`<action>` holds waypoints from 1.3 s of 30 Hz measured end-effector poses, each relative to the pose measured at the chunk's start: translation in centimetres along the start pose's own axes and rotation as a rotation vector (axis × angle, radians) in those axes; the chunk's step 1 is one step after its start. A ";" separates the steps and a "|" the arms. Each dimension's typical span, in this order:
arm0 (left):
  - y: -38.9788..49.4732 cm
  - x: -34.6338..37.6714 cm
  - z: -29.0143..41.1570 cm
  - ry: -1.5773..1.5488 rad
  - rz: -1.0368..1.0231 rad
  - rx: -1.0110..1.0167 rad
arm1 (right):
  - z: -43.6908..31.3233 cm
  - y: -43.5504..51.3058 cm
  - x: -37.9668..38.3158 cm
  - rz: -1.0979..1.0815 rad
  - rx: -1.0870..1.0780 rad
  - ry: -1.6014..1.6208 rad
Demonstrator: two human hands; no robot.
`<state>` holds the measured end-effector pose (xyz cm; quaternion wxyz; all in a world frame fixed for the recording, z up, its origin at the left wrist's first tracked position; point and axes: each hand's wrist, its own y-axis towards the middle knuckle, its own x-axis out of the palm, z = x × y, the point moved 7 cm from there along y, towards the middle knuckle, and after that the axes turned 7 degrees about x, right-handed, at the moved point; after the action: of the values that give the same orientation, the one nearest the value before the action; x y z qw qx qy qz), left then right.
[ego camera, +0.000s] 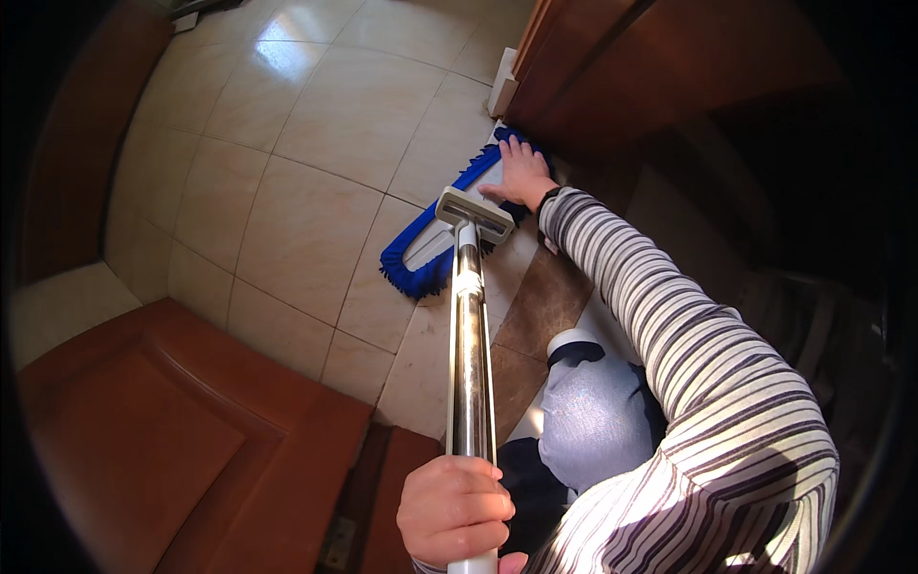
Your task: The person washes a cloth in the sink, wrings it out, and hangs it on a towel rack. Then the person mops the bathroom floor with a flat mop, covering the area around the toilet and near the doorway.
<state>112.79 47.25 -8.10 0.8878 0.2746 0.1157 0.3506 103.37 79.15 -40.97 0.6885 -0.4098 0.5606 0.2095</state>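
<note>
A flat mop with a blue fringed pad (416, 244) lies slantwise on the tiled floor. Its metal pole (470, 359) rises towards me from a pale crossbar joint (475, 214). My left hand (455, 509) is wrapped around the pole near the bottom of the view. At the far end of the mop head, my right hand (525, 171) rests on top of the pad with the fingers spread. Part of the pad under that hand is hidden. The pad's far tip touches or nearly touches the base of a wooden door frame.
Pale floor tiles (323, 143) spread to the left and ahead. A brown wooden door panel (186, 445) stands at lower left, and dark red-brown wood (617, 79) at upper right. A brown tile strip (549, 294) crosses the floor near my bent knee (599, 409).
</note>
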 end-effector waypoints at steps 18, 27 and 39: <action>1.8 -2.2 1.6 -0.217 -0.033 -0.046 | 9.7 -11.4 1.5 -0.326 0.246 0.042; 8.3 -13.3 7.8 0.021 0.597 0.095 | -2.1 -14.5 -12.4 -0.187 -0.173 0.297; 25.7 -16.9 25.4 0.153 0.511 -0.059 | 2.4 -42.2 -38.3 -0.493 -0.147 0.684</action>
<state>96.29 40.86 27.60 0.7668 0.2416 0.0994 0.5863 125.48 63.27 9.17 0.4614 -0.6255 0.6253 -0.0699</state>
